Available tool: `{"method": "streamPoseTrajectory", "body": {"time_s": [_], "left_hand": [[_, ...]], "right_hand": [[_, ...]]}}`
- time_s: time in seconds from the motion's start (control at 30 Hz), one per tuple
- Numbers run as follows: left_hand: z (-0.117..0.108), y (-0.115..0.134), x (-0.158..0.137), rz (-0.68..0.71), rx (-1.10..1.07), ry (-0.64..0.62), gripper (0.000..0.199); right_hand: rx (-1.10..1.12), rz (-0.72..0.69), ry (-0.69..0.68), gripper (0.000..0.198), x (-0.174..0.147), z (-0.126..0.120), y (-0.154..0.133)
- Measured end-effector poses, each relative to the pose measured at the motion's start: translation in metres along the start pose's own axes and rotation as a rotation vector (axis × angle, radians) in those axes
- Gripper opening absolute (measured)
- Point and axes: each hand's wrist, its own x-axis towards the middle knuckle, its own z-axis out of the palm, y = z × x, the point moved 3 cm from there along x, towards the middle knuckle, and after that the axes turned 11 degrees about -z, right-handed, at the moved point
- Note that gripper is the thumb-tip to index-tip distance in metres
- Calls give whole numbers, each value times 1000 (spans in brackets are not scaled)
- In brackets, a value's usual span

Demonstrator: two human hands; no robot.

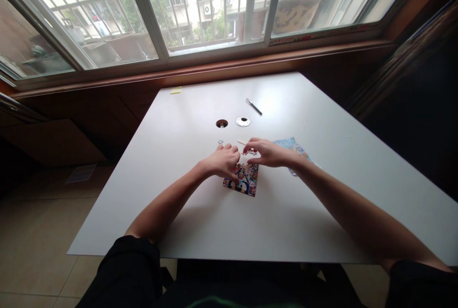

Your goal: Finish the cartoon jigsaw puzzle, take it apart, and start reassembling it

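Observation:
A partly assembled jigsaw puzzle (247, 185) with a colourful, crowded picture lies on the white table. My left hand (222, 160) rests over its upper left part, thumb on the picture and fingers stretched forward. Some of the puzzle is hidden under this hand. Just beyond the puzzle's far edge, a few small jigsaw pieces (248, 152) lie beneath the curved fingers of my right hand (266, 152). Its thumb is apart from the fingers. One loose puzzle piece (221, 142) sits beyond my left fingertips.
A colourful printed sheet (286, 143) is partly under my right forearm. Farther back on the table (193, 136) are a cable hole (222, 123), a round cover (243, 121) and a dark pen (254, 107). A yellow note (176, 90) is near the far left corner, below the window.

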Motion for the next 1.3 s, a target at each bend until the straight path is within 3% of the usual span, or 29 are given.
{"method": "streamPoseTrajectory", "body": {"time_s": [0.2,0.33,0.47,0.7,0.9,1.13,1.3], "left_hand": [[8,-6,7,-15,-157,-58,50],[10,-5,7,-8,-195,-120,36],[6,0,5,30,-167,-102,23],[11,0,7,0,-230,-87,38],[7,2,5,59,-345,-39,3],[-7,-21,7,-71,-525,102,13],[-16,-33,2,-54,-543,83,16]], "right_hand": [[-15,-52,-140,18,5,26,-5],[-38,-37,-150,13,5,26,-3],[-47,-5,-160,13,3,24,-3],[-60,-42,-189,19,2,23,-7],[-76,-76,-162,20,0,14,-17],[-22,-57,-172,13,3,14,-15],[10,-29,-97,18,3,10,-10]]}}
